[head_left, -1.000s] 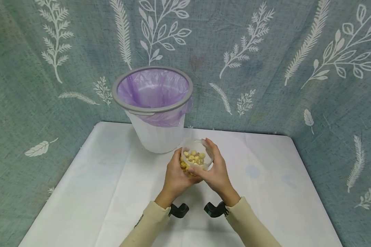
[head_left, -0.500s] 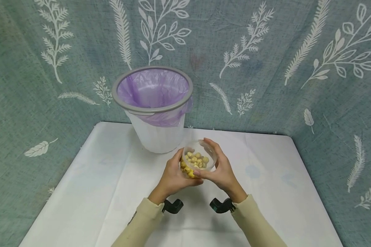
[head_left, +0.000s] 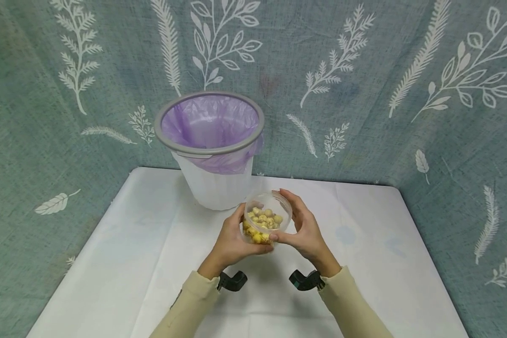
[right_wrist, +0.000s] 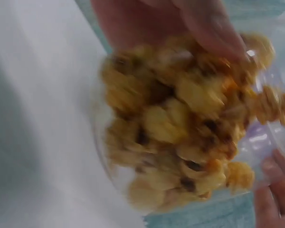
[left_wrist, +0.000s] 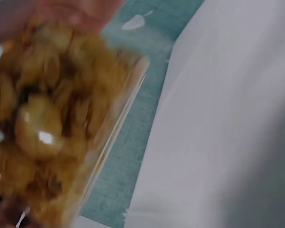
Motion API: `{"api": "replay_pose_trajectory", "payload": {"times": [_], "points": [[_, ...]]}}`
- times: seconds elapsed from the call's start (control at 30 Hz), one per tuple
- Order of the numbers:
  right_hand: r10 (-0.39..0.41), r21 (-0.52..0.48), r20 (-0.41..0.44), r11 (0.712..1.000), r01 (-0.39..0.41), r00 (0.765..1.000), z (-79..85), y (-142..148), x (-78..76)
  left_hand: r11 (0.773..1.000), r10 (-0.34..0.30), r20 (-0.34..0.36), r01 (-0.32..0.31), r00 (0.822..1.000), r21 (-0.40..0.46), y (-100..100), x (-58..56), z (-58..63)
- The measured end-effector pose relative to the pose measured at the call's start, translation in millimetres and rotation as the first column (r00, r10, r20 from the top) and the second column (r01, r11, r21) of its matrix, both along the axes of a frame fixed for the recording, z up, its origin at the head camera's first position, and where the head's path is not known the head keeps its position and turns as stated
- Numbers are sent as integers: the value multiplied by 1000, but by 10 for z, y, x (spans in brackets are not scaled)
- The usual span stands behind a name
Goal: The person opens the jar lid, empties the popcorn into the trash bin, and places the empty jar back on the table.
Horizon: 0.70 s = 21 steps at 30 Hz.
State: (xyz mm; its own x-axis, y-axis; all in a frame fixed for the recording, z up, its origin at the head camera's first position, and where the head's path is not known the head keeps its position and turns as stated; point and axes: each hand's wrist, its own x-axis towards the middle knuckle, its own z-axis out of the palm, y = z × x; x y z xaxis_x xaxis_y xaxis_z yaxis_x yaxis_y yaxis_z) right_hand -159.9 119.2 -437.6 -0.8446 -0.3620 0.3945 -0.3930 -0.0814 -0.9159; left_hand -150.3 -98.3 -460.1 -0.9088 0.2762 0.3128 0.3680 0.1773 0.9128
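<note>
Between both hands is a round, clear plastic tub (head_left: 280, 206) partly filled with golden popcorn (head_left: 262, 221). It is held above the table, its top tilted toward the head camera. My left hand (head_left: 232, 241) grips the lower left side, fingers wrapped under and round it. My right hand (head_left: 304, 232) holds the upper right side near the rim, thumb at the front and fingers at the back. Close up and blurred, the popcorn (left_wrist: 42, 128) shows through the tub wall in the left wrist view. In the right wrist view the popcorn (right_wrist: 171, 118) lies between fingertips above and at lower right.
A white bin (head_left: 215, 192) with a grey rim and purple liner (head_left: 209, 122) stands behind the tub, slightly left. A white cloth (head_left: 346, 281) covers the table. Green leaf-patterned fabric (head_left: 279, 56) hangs at the back and sides.
The wrists have spread apart, and the tub has tilted so that more of its side and popcorn shows. Both hands keep their hold on it.
</note>
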Motion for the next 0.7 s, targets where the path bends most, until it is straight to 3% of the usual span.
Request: {"api": "replay_pose_trajectory", "payload": {"times": [0.13, 0.3, 0.4, 0.5, 0.7], "points": [[-151, 6, 2, 989, 151, 989, -74, -96, 60, 992, 128, -22, -127, 992, 27, 60, 13, -68], [-298, 46, 26, 954, 296, 954, -118, -245, 128, 969, 245, -64, -245, 967, -1, 165, 32, -122], [-340, 52, 16, 939, 339, 940, -116, -300, 143, 968, 248, -83, -250, 965, -10, 196, 37, -140], [-337, 44, 12, 941, 337, 941, -95, -301, 143, 976, 218, -87, -219, 972, -2, 189, 34, -132], [-196, 13, 58, 981, 195, 979, -25, -165, 104, 993, 117, -58, -117, 991, -2, 104, 16, -82]]}}
